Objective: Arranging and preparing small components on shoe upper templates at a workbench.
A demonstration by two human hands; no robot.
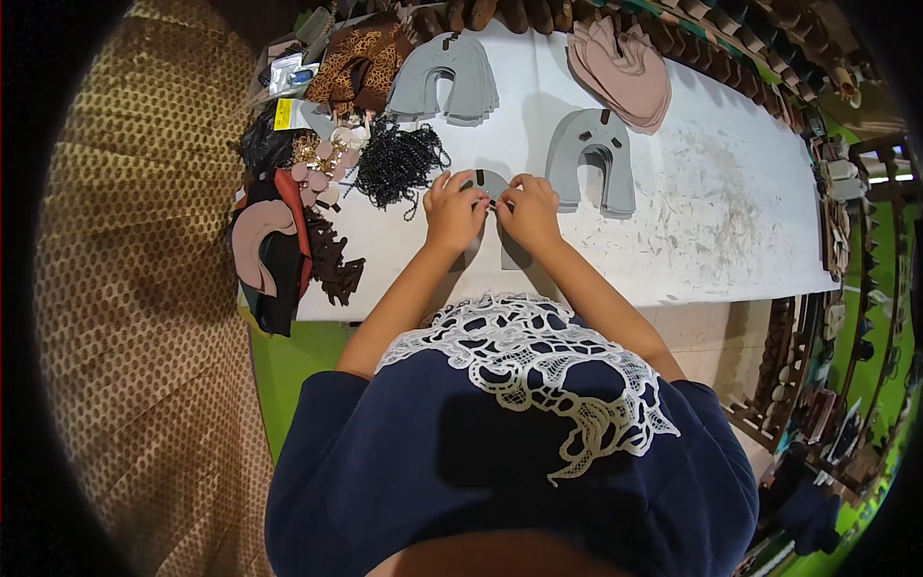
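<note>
In front of me on the white table lies a grey U-shaped shoe upper piece [494, 181] with a dark brown strip [480, 177] at its top. My left hand [456, 210] covers its left side, fingers bent and closed on its inner edge. From the other side my right hand [529, 212] does the same, thumb and fingers pinched together. Between the fingertips a small dark bit shows; most of it is hidden. A stack of matching grey pieces [567, 159] with dark tabs lies just right of my right hand.
Beyond my hands are another grey stack [409, 88], leopard-print pieces [336, 75] and pink pieces [625, 77]. At left lie a heap of black beaded strands [396, 162], pink and gold trims [320, 168] and brown strips [336, 264]. Shoe forms [514, 13] line the table's far edge.
</note>
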